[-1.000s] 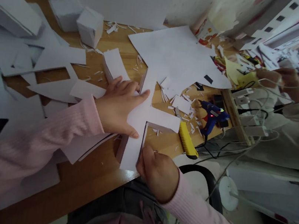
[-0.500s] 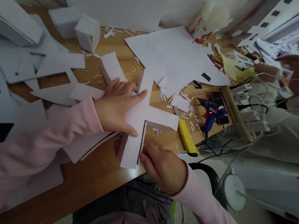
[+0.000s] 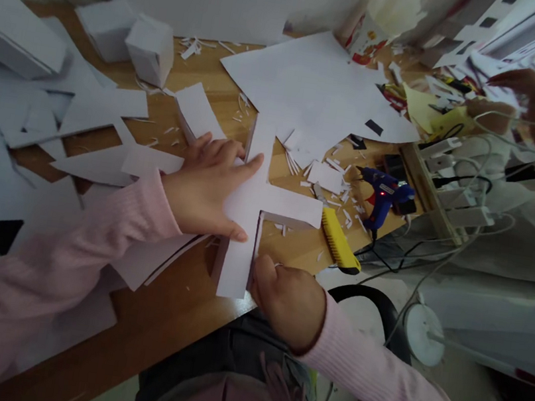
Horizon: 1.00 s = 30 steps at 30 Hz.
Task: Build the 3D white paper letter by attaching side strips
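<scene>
A white cross-shaped board piece (image 3: 236, 266) with side walls lies on the wooden table in front of me. My left hand (image 3: 209, 188) rests flat on its middle with fingers spread, thumb pointing toward the lower arm. Against the right edge of that lower arm, my right hand (image 3: 286, 297) is closed, its fingers curled at the side wall. What its fingertips hold, if anything, is hidden. A thin dark line runs down this edge. The right arm of the cross ends near a yellow utility knife (image 3: 339, 239).
A blue glue gun (image 3: 383, 194) with a red light stands at the right, near a power strip (image 3: 466, 213) and cables. White board sheets (image 3: 300, 78), offcuts, white boxes (image 3: 149, 52) and a paper tub (image 3: 367, 38) surround the work. Another person's hand (image 3: 526, 85) is at the upper right.
My view has shifted slightly. My right hand has turned a little and its fingers look more tightly curled at the edge; my left hand stays on the cross piece.
</scene>
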{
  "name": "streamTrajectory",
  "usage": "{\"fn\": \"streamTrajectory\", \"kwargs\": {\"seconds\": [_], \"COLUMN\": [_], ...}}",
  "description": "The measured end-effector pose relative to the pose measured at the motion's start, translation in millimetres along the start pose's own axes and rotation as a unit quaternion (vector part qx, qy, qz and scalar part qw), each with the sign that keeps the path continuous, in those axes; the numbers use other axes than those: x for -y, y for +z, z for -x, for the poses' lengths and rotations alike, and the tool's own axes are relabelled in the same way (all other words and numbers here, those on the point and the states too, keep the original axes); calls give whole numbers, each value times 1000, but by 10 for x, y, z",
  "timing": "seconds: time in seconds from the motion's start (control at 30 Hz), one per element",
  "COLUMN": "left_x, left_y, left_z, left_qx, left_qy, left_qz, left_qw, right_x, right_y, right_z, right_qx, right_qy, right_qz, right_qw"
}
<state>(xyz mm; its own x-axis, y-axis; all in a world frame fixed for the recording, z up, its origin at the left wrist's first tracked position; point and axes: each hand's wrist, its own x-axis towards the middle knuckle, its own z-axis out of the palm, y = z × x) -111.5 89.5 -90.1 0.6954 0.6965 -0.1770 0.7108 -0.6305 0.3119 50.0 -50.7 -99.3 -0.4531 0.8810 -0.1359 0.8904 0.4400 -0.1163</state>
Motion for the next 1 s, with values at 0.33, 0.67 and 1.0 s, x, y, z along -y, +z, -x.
{"fn": "streamTrajectory", "kwargs": {"seconds": [0.33, 0.67, 1.0], "left_x": [9, -14, -30], "left_y": [0, -26, -45], "left_z": [-13, -7, -9], "left_qx": [4, 14, 9], "left_qy": [-9, -15, -22], "left_qz": [-4, -7, -15], "left_qw": [1000, 1000, 1000], "right_x": [-17, -53, -621], "right_y": [66, 50, -12], "right_z": [35, 43, 136], "right_qx": [-65, -36, -205], "right_qy": [80, 16, 118], "right_qz": [-25, -85, -11], "right_qw": [994, 996, 972]}}
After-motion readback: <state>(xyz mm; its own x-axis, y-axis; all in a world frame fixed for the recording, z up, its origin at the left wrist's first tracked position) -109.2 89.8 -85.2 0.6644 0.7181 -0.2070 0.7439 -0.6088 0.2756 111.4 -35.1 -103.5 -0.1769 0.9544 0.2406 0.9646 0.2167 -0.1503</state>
